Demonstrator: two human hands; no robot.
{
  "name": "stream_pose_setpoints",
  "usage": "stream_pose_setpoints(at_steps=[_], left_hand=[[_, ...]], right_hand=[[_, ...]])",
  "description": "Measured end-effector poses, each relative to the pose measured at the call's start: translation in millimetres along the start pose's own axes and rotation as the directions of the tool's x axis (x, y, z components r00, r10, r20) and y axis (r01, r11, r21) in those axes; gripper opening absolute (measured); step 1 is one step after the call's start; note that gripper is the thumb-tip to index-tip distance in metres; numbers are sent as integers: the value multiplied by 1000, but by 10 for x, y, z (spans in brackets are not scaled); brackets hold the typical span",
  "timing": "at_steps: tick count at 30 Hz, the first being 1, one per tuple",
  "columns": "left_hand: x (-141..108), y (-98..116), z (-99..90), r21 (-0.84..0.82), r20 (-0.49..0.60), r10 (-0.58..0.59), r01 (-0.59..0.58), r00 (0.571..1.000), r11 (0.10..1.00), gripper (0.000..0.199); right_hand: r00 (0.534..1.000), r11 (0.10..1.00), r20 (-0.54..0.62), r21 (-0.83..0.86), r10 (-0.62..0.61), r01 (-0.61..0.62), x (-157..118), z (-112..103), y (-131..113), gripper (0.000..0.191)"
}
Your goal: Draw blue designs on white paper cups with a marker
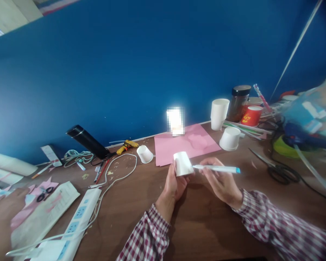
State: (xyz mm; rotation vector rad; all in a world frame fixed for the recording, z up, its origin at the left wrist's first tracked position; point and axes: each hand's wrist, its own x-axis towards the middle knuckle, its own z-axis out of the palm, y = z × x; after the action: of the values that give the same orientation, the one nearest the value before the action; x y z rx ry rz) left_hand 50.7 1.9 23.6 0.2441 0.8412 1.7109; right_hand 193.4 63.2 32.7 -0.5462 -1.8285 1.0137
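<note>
My left hand [172, 185] is closed around a white paper cup [183, 164], which it holds up over the brown table. In my right hand [220, 181] is a white marker [220, 168] with a light blue end pointing right. The marker's tip is at the right side of the cup; whether it touches the surface I cannot tell. Pink paper [187, 145] lies on the table just beyond both hands. A second white paper cup [230, 139] stands upside down to the right of the paper, and another paper cup [145, 154] lies tipped to its left.
Open scissors [282, 173] lie at the right, near a full plastic bag [315, 108]. Stacked paper cups [219, 114] and a dark jar [239, 103] stand behind. Left are a power strip [80, 217], cables, a yellow glue gun [127, 145] and a black bottle [87, 140].
</note>
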Motion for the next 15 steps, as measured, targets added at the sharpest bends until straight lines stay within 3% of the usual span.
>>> stream_pose_setpoints(at_steps=[7, 15], left_hand=[[-4, -44, -1, 15, 10, 41, -41, 999, 999, 37], [18, -49, -32, 21, 37, 23, -24, 999, 999, 37]], right_hand=[[999, 998, 36, 49, 33, -35, -7, 5, 11, 14], [1000, 1000, 26, -7, 13, -13, -16, -4, 50, 13]])
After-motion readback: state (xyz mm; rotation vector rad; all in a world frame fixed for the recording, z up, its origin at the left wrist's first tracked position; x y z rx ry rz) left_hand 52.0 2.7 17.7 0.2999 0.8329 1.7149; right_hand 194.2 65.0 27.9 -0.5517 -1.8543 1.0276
